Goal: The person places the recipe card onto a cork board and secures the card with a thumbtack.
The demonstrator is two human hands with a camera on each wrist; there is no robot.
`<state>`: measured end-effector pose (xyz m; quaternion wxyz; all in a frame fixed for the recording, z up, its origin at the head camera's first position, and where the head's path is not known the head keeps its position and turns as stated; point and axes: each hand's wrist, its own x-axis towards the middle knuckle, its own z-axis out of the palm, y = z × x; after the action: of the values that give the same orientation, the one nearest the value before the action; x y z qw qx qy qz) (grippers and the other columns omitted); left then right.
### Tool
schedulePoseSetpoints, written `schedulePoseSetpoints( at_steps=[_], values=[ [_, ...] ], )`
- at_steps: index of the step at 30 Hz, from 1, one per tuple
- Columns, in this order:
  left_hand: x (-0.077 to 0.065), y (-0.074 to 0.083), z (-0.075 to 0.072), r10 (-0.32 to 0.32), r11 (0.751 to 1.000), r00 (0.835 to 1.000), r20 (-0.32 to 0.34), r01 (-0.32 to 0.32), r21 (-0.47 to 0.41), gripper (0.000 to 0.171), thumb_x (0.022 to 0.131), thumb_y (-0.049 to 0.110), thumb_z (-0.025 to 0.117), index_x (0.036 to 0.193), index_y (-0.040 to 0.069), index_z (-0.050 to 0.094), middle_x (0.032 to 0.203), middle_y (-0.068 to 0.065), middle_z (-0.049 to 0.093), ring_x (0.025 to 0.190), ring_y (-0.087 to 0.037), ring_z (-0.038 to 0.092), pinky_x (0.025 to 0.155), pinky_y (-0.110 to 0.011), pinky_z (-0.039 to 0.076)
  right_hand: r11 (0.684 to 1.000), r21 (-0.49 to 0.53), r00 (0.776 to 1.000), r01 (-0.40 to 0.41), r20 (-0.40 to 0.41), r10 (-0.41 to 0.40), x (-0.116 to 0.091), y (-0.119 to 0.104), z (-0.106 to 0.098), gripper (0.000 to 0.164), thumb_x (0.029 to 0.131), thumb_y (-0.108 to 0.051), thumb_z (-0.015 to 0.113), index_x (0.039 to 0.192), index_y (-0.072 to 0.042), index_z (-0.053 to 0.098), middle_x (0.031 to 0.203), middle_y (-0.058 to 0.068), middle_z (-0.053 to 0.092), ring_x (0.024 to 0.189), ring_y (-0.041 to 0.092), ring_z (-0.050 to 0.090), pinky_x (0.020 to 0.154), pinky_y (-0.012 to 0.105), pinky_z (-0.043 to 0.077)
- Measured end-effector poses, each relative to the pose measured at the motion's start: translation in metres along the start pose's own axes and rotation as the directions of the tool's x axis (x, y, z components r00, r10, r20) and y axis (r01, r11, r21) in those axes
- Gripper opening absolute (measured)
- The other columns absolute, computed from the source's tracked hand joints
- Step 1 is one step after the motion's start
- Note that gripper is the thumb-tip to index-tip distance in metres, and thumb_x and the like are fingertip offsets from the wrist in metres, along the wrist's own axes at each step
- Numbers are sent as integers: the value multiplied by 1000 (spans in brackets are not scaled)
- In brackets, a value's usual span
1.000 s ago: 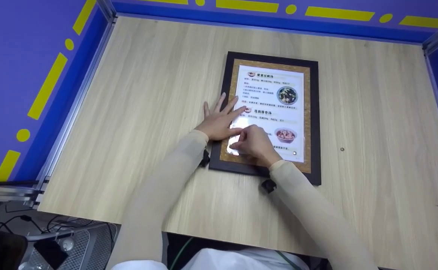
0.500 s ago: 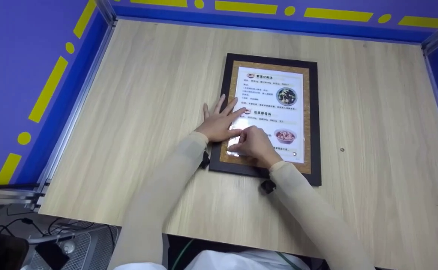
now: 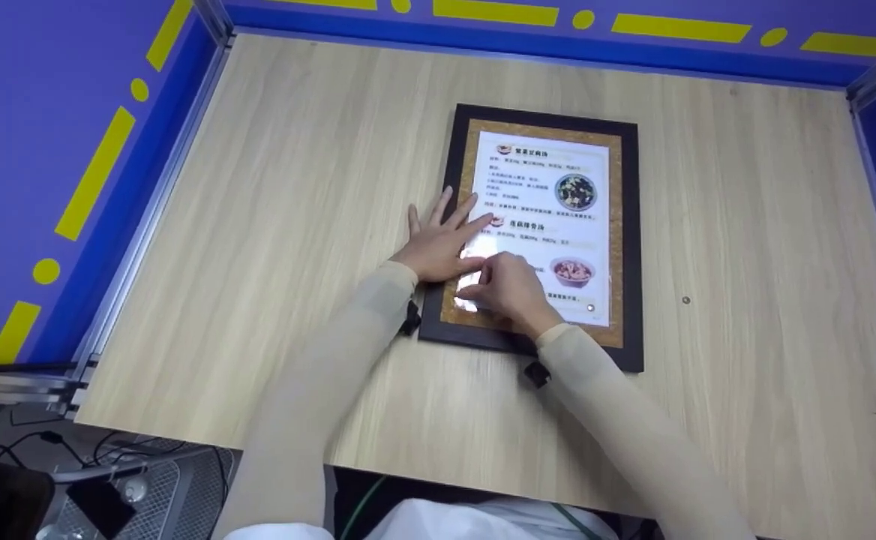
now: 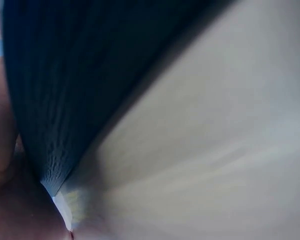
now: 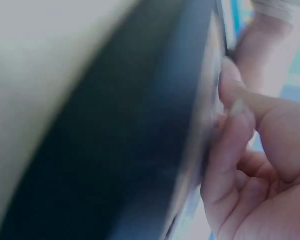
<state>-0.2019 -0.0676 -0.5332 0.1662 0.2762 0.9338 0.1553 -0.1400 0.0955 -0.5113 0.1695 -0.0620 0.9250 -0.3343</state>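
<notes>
A printed recipe sheet [image 3: 532, 169] with two food pictures lies on a cork board [image 3: 615, 300] in a dark frame [image 3: 630, 225]. My left hand [image 3: 434, 249] is spread flat over the frame's left side, fingertips reaching the sheet. My right hand [image 3: 517, 287] is over the sheet's lower left, its thumb at the sheet's corner and its other fingers curled. In the right wrist view, the thumb [image 5: 232, 82] and index finger [image 5: 230, 140] meet at the board's surface; I cannot tell whether something small is between them. A small round tack head [image 3: 590, 308] shows at the lower right.
A wooden table [image 3: 295, 165] carries the board. On the table to the right is a small round metallic spot [image 3: 686, 300]. Blue panels with yellow marks [image 3: 94, 172] border the left, back and right. Cables [image 3: 52, 437] and a wire basket [image 3: 157, 487] are below the front left edge.
</notes>
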Motion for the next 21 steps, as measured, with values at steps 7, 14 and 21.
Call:
schedulePoseSetpoints(
  at_steps=[7,14,21],
  values=[
    [-1,0,-1,2,1000,1000,5,-2,3,73,97,63,46,159,38,17,166,4,-7,148,-30,-21,105,-75,-9,998,47,999,37,-6,-37,-1,5,0,38,76,-36,87,60,-12,62,56,-3,59,51,14,55,55,30,46],
    [0,-1,-1,10,1000,1000,-3,-10,-12,75,95,65,47,159,38,18,166,4,-7,147,-29,-23,104,-75,-11,991,55,993,120,4,-120,-4,6,-1,31,79,-29,86,65,-11,64,57,-5,58,49,11,53,55,30,45],
    [-1,-2,1,12,1000,1000,-8,-13,-13,79,92,72,42,159,37,19,166,3,-6,147,-30,-22,104,-75,-11,982,69,983,176,37,-179,-10,8,-2,20,86,-19,78,73,-11,67,62,-5,59,57,12,51,59,30,43]
  ],
)
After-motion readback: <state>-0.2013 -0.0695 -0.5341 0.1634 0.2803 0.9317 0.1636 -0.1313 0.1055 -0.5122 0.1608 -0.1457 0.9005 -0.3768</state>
